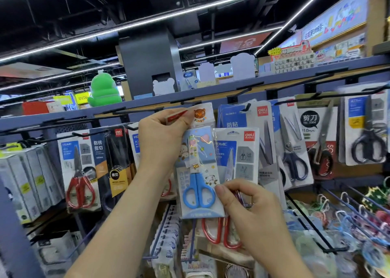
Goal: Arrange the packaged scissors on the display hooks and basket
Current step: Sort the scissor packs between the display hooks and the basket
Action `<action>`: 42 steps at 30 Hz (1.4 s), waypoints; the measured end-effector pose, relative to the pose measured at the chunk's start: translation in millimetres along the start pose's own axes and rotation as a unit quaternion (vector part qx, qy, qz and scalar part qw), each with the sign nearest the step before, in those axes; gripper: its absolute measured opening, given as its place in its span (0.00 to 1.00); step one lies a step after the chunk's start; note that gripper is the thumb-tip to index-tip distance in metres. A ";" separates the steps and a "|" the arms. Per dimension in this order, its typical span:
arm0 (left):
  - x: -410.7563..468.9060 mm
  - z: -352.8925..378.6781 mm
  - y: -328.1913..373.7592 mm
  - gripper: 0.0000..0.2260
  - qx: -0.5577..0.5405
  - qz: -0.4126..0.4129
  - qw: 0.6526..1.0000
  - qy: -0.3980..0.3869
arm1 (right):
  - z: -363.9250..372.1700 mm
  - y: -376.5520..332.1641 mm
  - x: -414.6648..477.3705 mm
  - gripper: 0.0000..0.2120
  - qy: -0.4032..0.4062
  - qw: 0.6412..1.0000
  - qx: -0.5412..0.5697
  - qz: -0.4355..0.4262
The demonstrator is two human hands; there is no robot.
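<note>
Pack of blue-handled scissors point(198, 172) held upright in front of the hook wall, near the middle of the view, between both hands. Flat glossy plastic sleeve over a pale blue printed card with cartoon animals and hearts. Rounded blue plastic handle loops low in the pack, blades under a shiny printed cover. Just above, touching its top edge, white card point(203, 113) with an orange bear face, close under a black metal hook point(183, 102); same pack or a second one, cannot tell. Directly behind on the right, grey pack point(238, 151) with a red brand square and a clear blister over slim blades. Below, red handle loops point(219, 233) of another pair, partly covered by the right hand. Left hand point(162, 138) raised, forearm coming up from the lower left, thumb and forefinger pinching the white card at its left side, other fingers curled behind. Right hand point(251, 210) lower, back turned to the camera, thumb pressed flat on the lower right corner of the pack of blue-handled scissors, fingers curled behind it, gripping. Further out, more carded scissors on both sides: red-handled pair point(80, 185) at left, black-handled pair point(368, 145) at far right. Wire basket point(304, 216) with small colourful items at lower right. Green plush figure point(103, 90) up on the top shelf.
</note>
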State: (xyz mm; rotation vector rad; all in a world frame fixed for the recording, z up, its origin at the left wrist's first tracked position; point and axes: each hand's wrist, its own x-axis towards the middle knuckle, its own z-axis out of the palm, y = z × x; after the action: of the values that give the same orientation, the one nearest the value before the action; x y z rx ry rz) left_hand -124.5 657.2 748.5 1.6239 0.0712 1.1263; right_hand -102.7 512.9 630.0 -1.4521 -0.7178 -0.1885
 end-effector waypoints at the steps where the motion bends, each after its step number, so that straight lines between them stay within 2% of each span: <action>1: 1.4 0.2 -0.2 0.01 -0.005 -0.012 1.000 0.000 | 0.2 0.2 0.1 0.04 0.002 1.000 -0.001 0.003; 6: 8.0 0.0 0.0 0.02 -0.113 -0.139 0.983 -0.032 | 0.0 0.7 0.4 0.07 0.008 1.000 -0.005 0.019; 9: 11.4 -2.7 2.0 0.03 -0.121 -0.172 0.976 -0.053 | -0.7 1.4 0.6 0.08 0.011 1.000 -0.009 0.023; 13: 17.1 -4.9 2.2 0.08 -0.079 -0.164 0.981 -0.062 | 3.4 2.3 -0.6 0.08 0.018 1.000 -0.001 0.024; 21: 19.1 -5.5 -4.6 0.06 0.007 -0.122 0.990 -0.068 | 13.3 7.4 -0.4 0.08 0.045 0.999 0.008 0.027; 22: 14.8 -8.0 -8.4 0.08 0.011 -0.101 0.992 -0.069 | 13.6 7.7 -0.1 0.08 0.049 0.998 0.012 0.026; 25: -14.0 -21.0 -25.8 0.24 -0.006 -0.046 0.994 -0.095 | 12.8 9.0 0.8 0.09 0.060 0.998 0.017 0.026; 26: -25.9 -25.4 -31.0 0.26 -0.021 -0.044 0.992 -0.115 | 12.3 9.4 1.1 0.08 0.062 0.998 0.009 0.020; 28: -39.3 -28.1 -40.0 0.24 -0.036 -0.057 0.988 -0.140 | 10.3 11.0 2.3 0.05 0.059 0.998 -0.020 0.004; 30: -34.0 -26.4 -46.6 0.22 -0.033 -0.070 0.989 -0.123 | 5.9 12.6 2.2 0.05 0.054 0.997 -0.058 -0.008; 33: -12.9 -21.0 -54.8 0.24 0.032 -0.060 0.992 -0.103 | -9.3 10.6 1.5 0.09 0.068 0.988 -0.133 -0.048; 36: 2.4 -10.8 -67.5 0.28 0.135 -0.031 0.983 -0.117 | -26.2 4.3 0.4 0.15 0.049 0.988 -0.136 -0.059; 40: 9.8 7.3 -74.2 0.34 0.321 -0.009 0.942 -0.094 | -44.5 -0.1 0.6 0.16 0.005 0.999 -0.025 -0.040; 42: 8.0 8.1 -78.2 0.35 0.388 0.016 0.918 -0.078 | -50.2 1.1 1.0 0.20 0.000 0.999 0.018 -0.031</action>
State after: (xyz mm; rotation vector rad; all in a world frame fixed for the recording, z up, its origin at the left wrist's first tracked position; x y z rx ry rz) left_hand -76.9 686.6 692.7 2.4188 0.4340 1.0447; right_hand -84.8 466.0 631.9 -1.3954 -0.7628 -0.2231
